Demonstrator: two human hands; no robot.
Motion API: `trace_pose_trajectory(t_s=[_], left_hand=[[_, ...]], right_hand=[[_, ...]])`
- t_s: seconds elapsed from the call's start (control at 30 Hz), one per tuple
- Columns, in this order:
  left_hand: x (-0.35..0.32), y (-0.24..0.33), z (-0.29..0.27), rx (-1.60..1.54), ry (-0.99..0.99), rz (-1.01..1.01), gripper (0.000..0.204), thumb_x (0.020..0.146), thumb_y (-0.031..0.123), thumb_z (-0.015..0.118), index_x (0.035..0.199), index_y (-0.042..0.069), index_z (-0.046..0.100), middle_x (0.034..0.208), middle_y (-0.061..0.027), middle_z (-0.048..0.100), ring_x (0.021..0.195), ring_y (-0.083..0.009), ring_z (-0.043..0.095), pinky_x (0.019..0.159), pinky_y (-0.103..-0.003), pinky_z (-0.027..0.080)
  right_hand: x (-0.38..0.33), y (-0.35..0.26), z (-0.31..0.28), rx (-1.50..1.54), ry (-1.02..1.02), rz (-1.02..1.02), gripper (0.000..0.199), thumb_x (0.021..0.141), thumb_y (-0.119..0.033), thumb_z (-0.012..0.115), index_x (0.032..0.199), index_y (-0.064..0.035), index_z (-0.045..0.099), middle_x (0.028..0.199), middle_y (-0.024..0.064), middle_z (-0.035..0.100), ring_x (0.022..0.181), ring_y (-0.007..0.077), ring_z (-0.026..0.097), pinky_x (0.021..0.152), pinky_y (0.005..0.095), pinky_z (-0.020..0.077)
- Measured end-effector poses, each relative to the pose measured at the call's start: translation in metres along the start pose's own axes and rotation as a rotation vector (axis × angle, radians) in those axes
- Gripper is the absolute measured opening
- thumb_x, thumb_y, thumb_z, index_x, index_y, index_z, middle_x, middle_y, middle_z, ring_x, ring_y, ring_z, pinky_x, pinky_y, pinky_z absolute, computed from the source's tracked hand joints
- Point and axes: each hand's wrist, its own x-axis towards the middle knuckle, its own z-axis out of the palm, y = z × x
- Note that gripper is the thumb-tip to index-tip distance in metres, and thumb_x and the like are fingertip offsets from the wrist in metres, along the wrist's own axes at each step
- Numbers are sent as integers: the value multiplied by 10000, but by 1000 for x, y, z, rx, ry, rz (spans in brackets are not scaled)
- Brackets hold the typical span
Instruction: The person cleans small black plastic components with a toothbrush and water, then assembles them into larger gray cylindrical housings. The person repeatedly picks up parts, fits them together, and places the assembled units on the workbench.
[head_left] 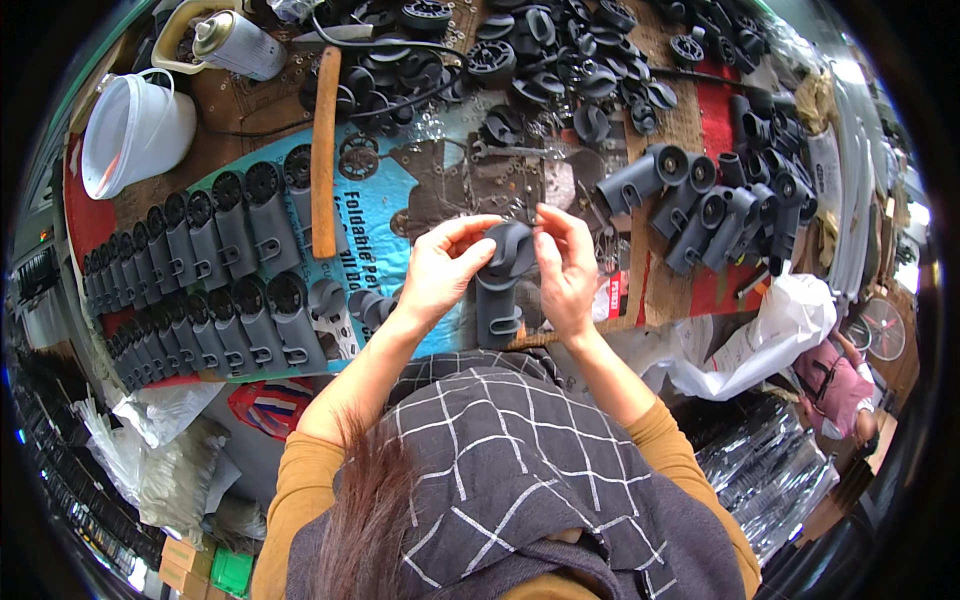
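Observation:
Over the near edge of the workbench, a dark grey round plastic cap with a curved ridge (512, 246) sits at the upper end of a grey tubular plastic housing (497, 312). My left hand (447, 262) pinches the cap's left side, thumb against its edge. At the cap's right side is my right hand (568, 268), its thumb and forefinger drawn together; what they hold, if anything, is too small to make out. A loose grey ridged cap (327, 298) lies left of my left hand. Beyond my hands rests a metal wrench (515, 152).
Rows of grey housings (228, 225) stand at left, with a wooden stick (325, 150) across them. Black knobs and wheels (540, 85) heap at the back. More housings (690, 205) lie right. A white bucket (138, 135) and spray can (240, 45) stand far left. A person (835, 385) is at right.

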Motion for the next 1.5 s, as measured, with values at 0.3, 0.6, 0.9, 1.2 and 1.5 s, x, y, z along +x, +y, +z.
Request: trace_pose_trajectory(t_s=[0.3,0.6,0.9,1.2,1.5], left_hand=[[-21,-17,-21,372,-63,79,171,871,83,653,1017,-1,684,944,-56,695,861,-108,630,782,-249,498],[-64,-15,-106,1475,-59,233,126,763,102,694,887,84,699,895,-79,654,911,-289,580,793,-394,468],[-35,-3,-67,1206,75,384,157,805,109,671,956,72,691,947,-100,665,905,-272,607,833,-362,467],[34,15,9,45,135,24,281,929,154,620,1152,-17,615,944,-46,662,765,-79,600,705,-223,514],[-17,-23,5,295,136,-14,255,876,105,670,1103,-9,654,891,-30,676,753,-73,611,674,-225,510]], right_hand=[[-30,11,-4,96,-238,424,156,918,-139,618,1018,-23,645,868,-6,626,778,77,580,716,231,485],[127,47,-6,-466,193,-151,182,821,-226,666,854,-48,680,813,117,627,743,243,615,704,355,486],[196,56,5,-934,126,-607,135,786,-129,673,894,-56,636,884,105,608,850,281,594,758,377,490],[49,14,-20,-459,-85,-1035,292,714,19,656,1005,16,660,1019,124,617,882,272,639,770,364,552],[-36,13,3,152,88,317,184,828,-150,731,888,-21,614,752,6,611,663,72,551,620,230,463]])
